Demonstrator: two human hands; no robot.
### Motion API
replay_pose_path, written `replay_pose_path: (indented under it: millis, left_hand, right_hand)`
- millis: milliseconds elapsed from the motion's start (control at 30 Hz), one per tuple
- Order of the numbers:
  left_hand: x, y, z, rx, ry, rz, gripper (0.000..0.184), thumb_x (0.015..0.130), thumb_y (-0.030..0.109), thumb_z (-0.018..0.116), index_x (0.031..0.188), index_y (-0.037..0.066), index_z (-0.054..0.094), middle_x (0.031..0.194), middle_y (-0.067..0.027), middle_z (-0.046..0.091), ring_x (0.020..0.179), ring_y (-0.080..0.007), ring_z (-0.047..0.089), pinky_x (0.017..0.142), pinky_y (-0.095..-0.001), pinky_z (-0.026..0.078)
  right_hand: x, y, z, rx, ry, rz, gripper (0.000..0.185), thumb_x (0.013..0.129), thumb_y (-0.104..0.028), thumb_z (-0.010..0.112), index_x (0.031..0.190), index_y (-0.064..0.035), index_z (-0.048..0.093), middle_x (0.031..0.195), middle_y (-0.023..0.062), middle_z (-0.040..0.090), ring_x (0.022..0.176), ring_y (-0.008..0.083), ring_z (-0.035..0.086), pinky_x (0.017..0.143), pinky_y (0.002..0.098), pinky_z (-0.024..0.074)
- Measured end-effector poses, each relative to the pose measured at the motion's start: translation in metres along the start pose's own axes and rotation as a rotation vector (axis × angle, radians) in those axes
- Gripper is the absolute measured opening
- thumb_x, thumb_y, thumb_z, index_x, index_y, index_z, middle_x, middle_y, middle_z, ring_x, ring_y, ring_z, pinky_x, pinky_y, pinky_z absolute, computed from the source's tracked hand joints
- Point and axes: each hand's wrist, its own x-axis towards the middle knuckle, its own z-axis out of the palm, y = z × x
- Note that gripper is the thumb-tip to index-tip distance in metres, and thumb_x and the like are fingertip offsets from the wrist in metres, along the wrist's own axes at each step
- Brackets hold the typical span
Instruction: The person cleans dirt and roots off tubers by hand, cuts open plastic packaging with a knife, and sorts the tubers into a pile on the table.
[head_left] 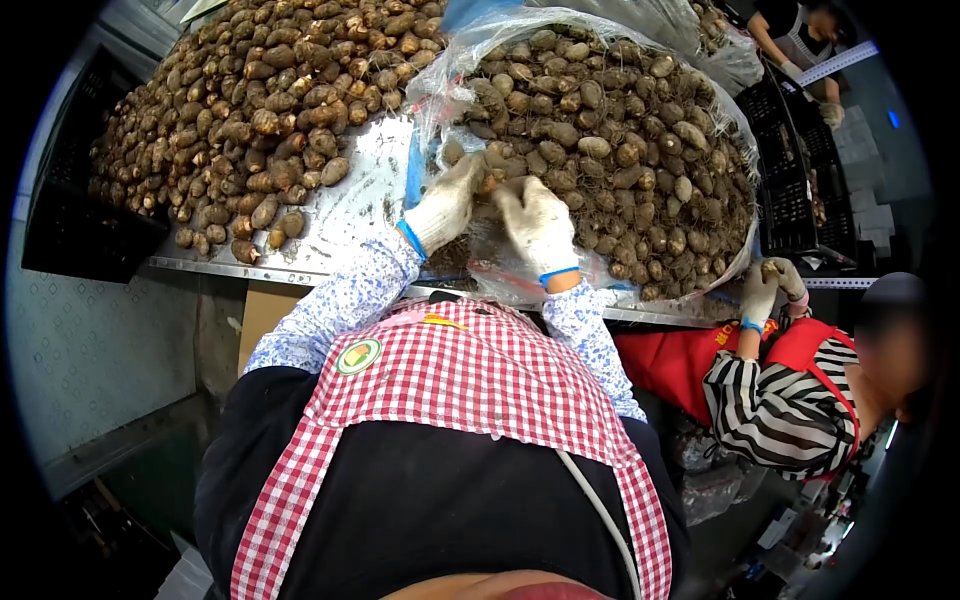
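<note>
My left hand, in a white glove with a blue cuff, is closed around a small brown taro at the front of the plastic-lined heap. Close beside it my right hand, gloved the same way, has its fingers curled in towards that taro. What its fingertips grip, if anything, is hidden. Rough, hairy taros fill an opened clear plastic bag beyond and to the right of my hands. On the left, smoother taros lie piled on the metal table.
A black crate stands at the table's left end, and more black crates at the right. A co-worker in a striped top works close on my right with gloved hands at the table edge. Another person stands at far right.
</note>
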Motion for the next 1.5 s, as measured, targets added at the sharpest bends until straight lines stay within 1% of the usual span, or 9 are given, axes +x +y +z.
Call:
replay_pose_path:
  millis: [100,233,367,600,867,1033,1133,1200,1500]
  left_hand:
    - [-0.001,-0.007,0.007,-0.145,0.007,0.029,0.037,0.094,0.009,0.055,0.130,0.001,0.051,0.126,-0.0110,0.058,0.114,-0.0220,0.056,0.100,-0.0296,0.043]
    - [0.002,-0.039,-0.031,0.989,-0.060,0.644,0.029,0.099,0.013,0.052,0.122,-0.004,0.057,0.122,-0.0179,0.057,0.111,-0.0271,0.059,0.096,-0.0364,0.051]
    - [0.005,-0.026,-0.016,-0.771,-0.016,-0.202,0.027,0.099,0.010,0.051,0.124,0.000,0.055,0.122,-0.0162,0.056,0.109,-0.0288,0.058,0.097,-0.0409,0.053]
    - [0.011,-0.039,-0.009,-0.772,-0.042,-0.210,0.021,0.101,0.010,0.046,0.120,0.004,0.055,0.113,-0.0106,0.055,0.109,-0.0182,0.054,0.093,-0.0279,0.047]
    - [-0.003,-0.030,-0.012,-1.082,-0.119,-0.229,0.039,0.106,0.025,0.037,0.135,-0.001,0.038,0.129,-0.0213,0.051,0.119,-0.0355,0.054,0.106,-0.0509,0.046]
    - [-0.006,-0.011,0.000,-1.026,-0.046,-0.202,0.040,0.106,0.024,0.038,0.138,0.001,0.037,0.128,-0.0158,0.049,0.122,-0.0302,0.050,0.108,-0.0421,0.046]
    - [0.017,-0.048,-0.015,-1.309,-0.503,-0.097,0.039,0.106,0.026,0.039,0.136,0.001,0.039,0.127,-0.0141,0.050,0.121,-0.0276,0.051,0.108,-0.0414,0.046]
    - [-0.002,-0.033,0.001,-0.162,-0.160,0.156,0.039,0.106,0.025,0.039,0.134,-0.001,0.042,0.124,-0.0149,0.051,0.121,-0.0274,0.052,0.106,-0.0442,0.048]
    - [-0.011,-0.019,-0.003,-1.063,0.009,-0.265,0.043,0.106,0.029,0.037,0.134,-0.003,0.043,0.139,-0.0246,0.044,0.129,-0.0405,0.045,0.108,-0.0590,0.039]
  right_hand:
    - [0.003,0.020,0.025,-0.062,0.086,-0.265,0.031,0.088,-0.032,0.065,0.085,-0.0021,0.061,0.074,0.0175,0.065,0.071,0.0348,0.066,0.066,0.0442,0.0512]
    - [-0.001,0.018,0.023,0.284,-0.052,-0.214,0.028,0.091,-0.029,0.062,0.082,-0.0026,0.060,0.074,0.0172,0.065,0.071,0.0341,0.066,0.062,0.0426,0.0515]
    - [0.007,0.045,0.012,-0.114,-0.095,0.083,0.034,0.091,-0.031,0.061,0.102,0.0011,0.063,0.086,0.0218,0.067,0.084,0.0378,0.067,0.073,0.0417,0.0539]
    - [0.001,-0.003,-0.005,-0.248,-0.064,-0.229,0.035,0.085,-0.038,0.069,0.086,-0.0041,0.060,0.084,0.0183,0.067,0.080,0.0340,0.067,0.070,0.0431,0.0523]
    - [0.015,0.042,0.004,-0.172,-0.052,0.044,0.024,0.089,-0.026,0.064,0.088,-0.0027,0.061,0.085,0.0210,0.067,0.081,0.0372,0.067,0.070,0.0432,0.0523]
    - [0.011,0.018,-0.004,0.251,0.089,-0.189,0.033,0.086,-0.021,0.069,0.111,-0.0008,0.063,0.103,0.0226,0.066,0.092,0.0358,0.067,0.078,0.0403,0.0551]
    - [0.006,0.011,0.014,0.140,0.149,-0.321,0.029,0.084,-0.017,0.071,0.109,-0.0034,0.068,0.102,0.0188,0.066,0.094,0.0344,0.064,0.088,0.0400,0.0509]
    - [0.007,0.012,0.015,0.221,0.116,-0.187,0.019,0.086,-0.017,0.070,0.099,-0.0032,0.069,0.095,0.0172,0.068,0.096,0.0317,0.064,0.084,0.0403,0.0516]
    - [0.012,0.031,-0.010,-0.185,0.134,0.041,0.030,0.086,-0.031,0.071,0.077,-0.0042,0.063,0.080,0.0157,0.066,0.078,0.0319,0.066,0.071,0.0419,0.0521]
